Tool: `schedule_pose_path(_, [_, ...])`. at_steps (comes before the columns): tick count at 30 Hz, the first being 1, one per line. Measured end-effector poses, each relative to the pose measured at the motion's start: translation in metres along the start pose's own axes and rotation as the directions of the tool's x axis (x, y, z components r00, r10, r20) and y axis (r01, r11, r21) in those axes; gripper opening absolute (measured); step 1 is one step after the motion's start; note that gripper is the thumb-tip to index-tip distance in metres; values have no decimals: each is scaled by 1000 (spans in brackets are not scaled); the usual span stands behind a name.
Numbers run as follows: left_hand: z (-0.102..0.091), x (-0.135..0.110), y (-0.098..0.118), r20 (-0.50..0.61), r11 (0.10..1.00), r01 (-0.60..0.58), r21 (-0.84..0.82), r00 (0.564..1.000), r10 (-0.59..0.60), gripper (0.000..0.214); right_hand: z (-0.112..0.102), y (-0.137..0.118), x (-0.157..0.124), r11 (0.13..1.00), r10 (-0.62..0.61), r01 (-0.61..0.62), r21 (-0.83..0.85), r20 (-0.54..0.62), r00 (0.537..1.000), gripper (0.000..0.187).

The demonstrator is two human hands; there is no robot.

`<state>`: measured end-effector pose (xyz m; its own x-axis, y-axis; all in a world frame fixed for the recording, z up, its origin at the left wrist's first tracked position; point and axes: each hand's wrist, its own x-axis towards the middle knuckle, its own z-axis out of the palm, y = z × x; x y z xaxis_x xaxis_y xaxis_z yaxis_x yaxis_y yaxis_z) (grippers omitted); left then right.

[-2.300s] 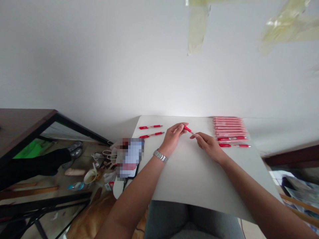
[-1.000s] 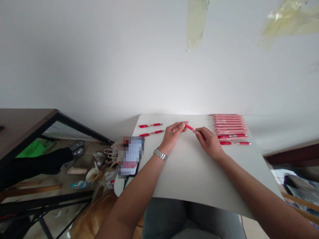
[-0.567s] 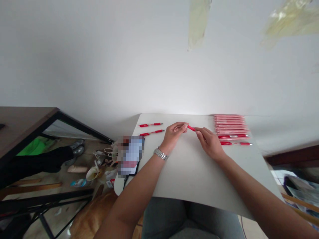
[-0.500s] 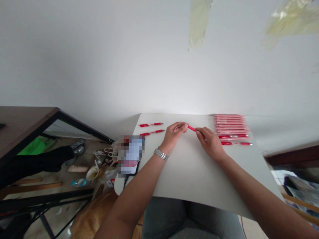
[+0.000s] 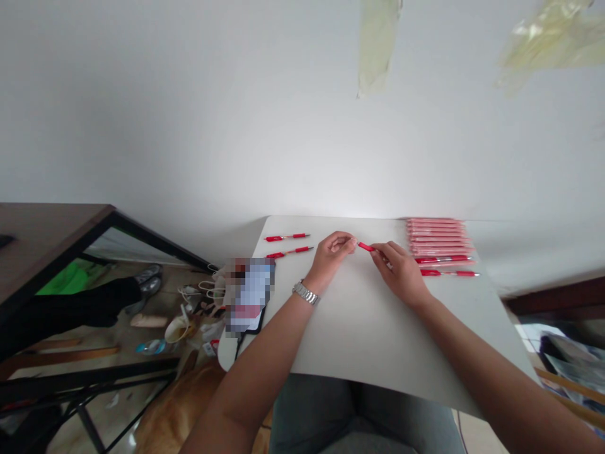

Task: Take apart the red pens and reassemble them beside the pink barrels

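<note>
Over the middle of the white board (image 5: 378,340) my two hands meet around a red pen (image 5: 365,246). My right hand (image 5: 401,272) is closed on the pen's right part. The fingers of my left hand (image 5: 331,257), which wears a metal watch, are curled in a pinch just left of the pen's free end; I cannot tell whether they hold anything. Two red pens (image 5: 286,238) lie side by side at the board's far left. A row of several pink-wrapped pens (image 5: 437,234) lies at the far right, with two more red pens (image 5: 449,273) in front of it.
The board rests on my lap against a white wall. A dark phone (image 5: 249,296) lies at the board's left edge. Left of that stands a dark table frame (image 5: 94,227) over a cluttered floor with a cup (image 5: 176,329) and shoes.
My hands have drawn slightly apart: the left fingertips now sit just off the pen's end, and the pen stays in my right hand.
</note>
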<state>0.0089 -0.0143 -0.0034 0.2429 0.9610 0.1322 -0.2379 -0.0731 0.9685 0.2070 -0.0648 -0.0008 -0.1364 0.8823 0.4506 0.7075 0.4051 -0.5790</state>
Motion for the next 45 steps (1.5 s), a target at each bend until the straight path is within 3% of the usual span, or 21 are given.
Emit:
schedule_pose_path(7, [1,1,0,-39,994,25,-104,999,-29,29,1,4,-2,999,33,-33,-3,-6,999,25])
schedule_pose_path(14, [0,1,0,-95,995,-1,-98,995,-8,27,1,5,-1,999,46,-46,12,-18,999,26])
schedule_pose_path(23, [-13,5,2,-153,971,-134,197,974,166,25,1,6,-1,998,57,-56,27,-37,998,27])
schedule_pose_path(26, [-16,5,3,-104,882,-182,434,963,249,15,2,6,-1,998,56,-55,30,-33,998,27])
schedule_pose_path(29, [-17,4,3,-13,708,-232,667,946,323,7,2,6,-1,998,60,-59,31,-22,998,28])
schedule_pose_path(32, [-18,4,1,22,588,-223,778,944,329,10,2,5,-2,998,64,-63,28,-20,998,29])
schedule_pose_path(36, [-18,5,-4,31,517,-190,835,954,299,10,3,5,-2,997,70,-70,30,-8,998,29])
schedule_pose_path(41, [-18,4,-4,28,520,-181,835,957,287,13,2,5,-2,996,76,-76,44,13,997,27])
schedule_pose_path(45, [-13,2,3,14,665,-234,709,947,320,21,2,4,-2,995,74,-74,60,6,997,27])
